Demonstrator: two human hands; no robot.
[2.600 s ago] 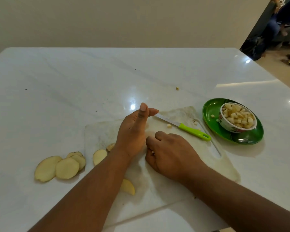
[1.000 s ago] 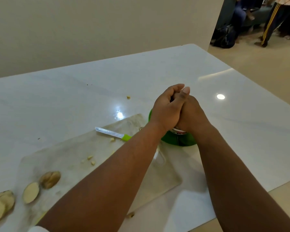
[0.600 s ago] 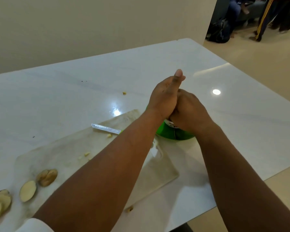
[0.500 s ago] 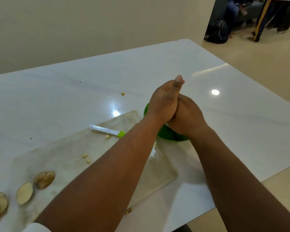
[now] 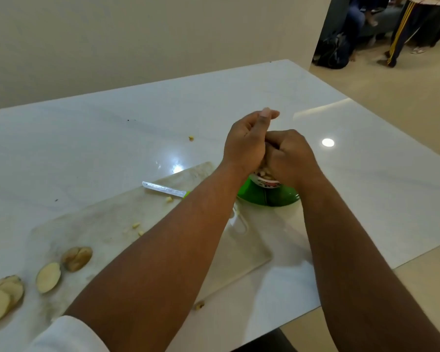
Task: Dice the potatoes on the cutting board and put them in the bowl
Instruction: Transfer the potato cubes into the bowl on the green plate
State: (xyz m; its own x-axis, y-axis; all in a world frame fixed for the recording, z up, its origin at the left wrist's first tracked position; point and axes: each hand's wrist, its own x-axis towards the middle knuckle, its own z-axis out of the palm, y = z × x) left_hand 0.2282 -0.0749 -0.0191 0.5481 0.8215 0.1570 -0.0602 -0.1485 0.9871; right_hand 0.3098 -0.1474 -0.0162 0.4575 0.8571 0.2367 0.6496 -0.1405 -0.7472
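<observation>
Hands above glossy white table, beige wall.

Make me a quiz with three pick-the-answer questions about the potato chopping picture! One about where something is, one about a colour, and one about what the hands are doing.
1. Where does the knife lie?
A. on the cutting board
B. in the bowl
C. on the floor

2. What colour is the plate under the bowl?
A. red
B. green
C. blue

3. What are the left hand and right hand doing?
A. lying flat on the table
B. gripping the knife
C. cupped together over the bowl

Answers:
1. A, its blade rests on the board, untouched.
2. B, bright green shows below the bowl.
3. C, both hands curl against each other above the bowl, with potato dice showing beneath them.
</observation>
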